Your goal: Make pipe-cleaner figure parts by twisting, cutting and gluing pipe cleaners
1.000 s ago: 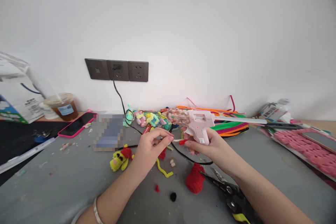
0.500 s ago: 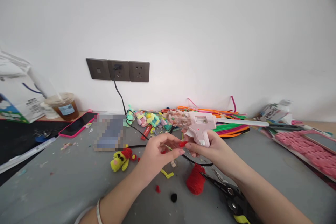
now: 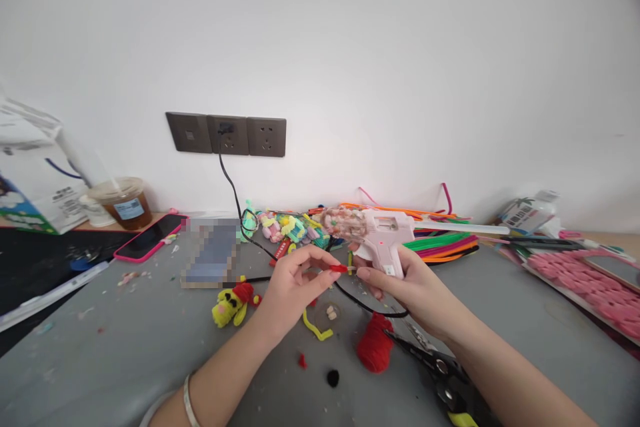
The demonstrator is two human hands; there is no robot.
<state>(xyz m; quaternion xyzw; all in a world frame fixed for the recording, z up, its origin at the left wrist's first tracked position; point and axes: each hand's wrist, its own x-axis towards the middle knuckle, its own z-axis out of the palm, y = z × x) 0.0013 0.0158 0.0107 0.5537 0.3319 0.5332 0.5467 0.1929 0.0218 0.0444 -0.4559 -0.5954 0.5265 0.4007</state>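
My right hand point(image 3: 400, 277) is wrapped round the handle of a pale pink glue gun point(image 3: 387, 233), whose nozzle end is crusted with fuzzy, stringy residue. A long white glue stick point(image 3: 463, 229) sticks out of its back. Between the thumb and fingers of my left hand point(image 3: 303, 280) is a small red fuzzy piece point(image 3: 339, 268), held just below the gun, close to my right thumb tip. On the table under my hands lie a red fuzzy body-shaped piece point(image 3: 375, 347), a bent yellow pipe cleaner point(image 3: 316, 328) and a black pompom point(image 3: 333, 378).
A yellow and red dog figure point(image 3: 233, 303) lies left of my left arm. Black scissors point(image 3: 440, 370) rest beside my right forearm. The gun's cord point(image 3: 233, 187) runs to a wall socket. Behind are pipe cleaners point(image 3: 445, 247); a drink cup point(image 3: 125, 203) and phone point(image 3: 150, 238) stand left.
My left hand has shifted slightly left with the red piece, opening a small gap from my right thumb. The glue gun stays in my right hand, almost unmoved.
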